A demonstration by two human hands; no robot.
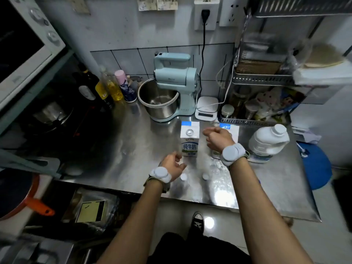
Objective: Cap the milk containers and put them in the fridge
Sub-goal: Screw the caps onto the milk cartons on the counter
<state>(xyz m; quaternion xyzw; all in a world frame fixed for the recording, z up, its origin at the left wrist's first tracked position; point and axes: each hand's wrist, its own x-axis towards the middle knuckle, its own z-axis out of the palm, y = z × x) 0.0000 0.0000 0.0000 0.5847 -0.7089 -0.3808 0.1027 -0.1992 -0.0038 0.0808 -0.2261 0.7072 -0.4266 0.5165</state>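
Note:
Two white-and-blue milk cartons stand on the steel counter (137, 149). The left carton (189, 139) shows an uncapped spout on top. The right carton (232, 130) is mostly hidden behind my right hand (216, 138), which hovers in front of it with fingers loosely curled and nothing visible in it. My left hand (172, 164) is low beside the left carton's base, fingers apart, empty. Two small white caps (183, 176) (205, 176) lie on the counter near the front. A large white milk jug (266, 142) with its cap on stands at the right.
A pale blue stand mixer (171, 86) with a steel bowl sits behind the cartons, beside a white scale (206, 108). Bottles (112, 86) cluster at the back left. A wire rack (262, 96) with jars fills the back right. A blue stool (316, 164) stands past the counter's right edge.

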